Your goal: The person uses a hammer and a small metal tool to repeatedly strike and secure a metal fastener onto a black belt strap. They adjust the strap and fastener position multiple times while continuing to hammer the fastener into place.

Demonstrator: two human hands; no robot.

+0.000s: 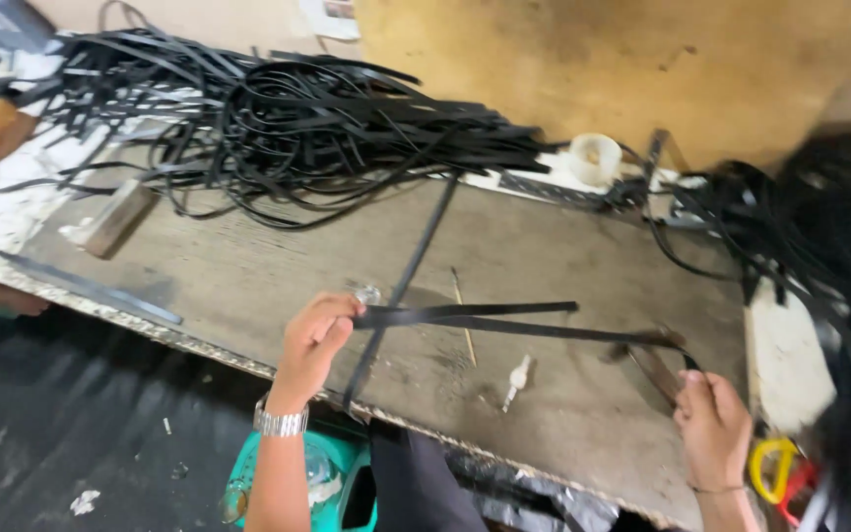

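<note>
Head view of a worn bench. The left hand, with a metal watch at the wrist, is closed on a black strap; the strap's folded end is pinched between thumb and fingers just beside a small metal buckle. From this grip the strap is laid in two near-parallel runs rightward across the bench toward the right hand, which is closed around the strap's far end near the bench's front edge. A second black strap is laid diagonally under the first, from the front edge up toward a large tangled heap of black straps at the back of the bench. A thin wooden stick and a small white piece are seen on the bench between the hands. A tape roll is placed at the back, beside the heap. A wooden block is seen at left. More black straps are piled at right, and yellow and red handles are visible below them.
</note>
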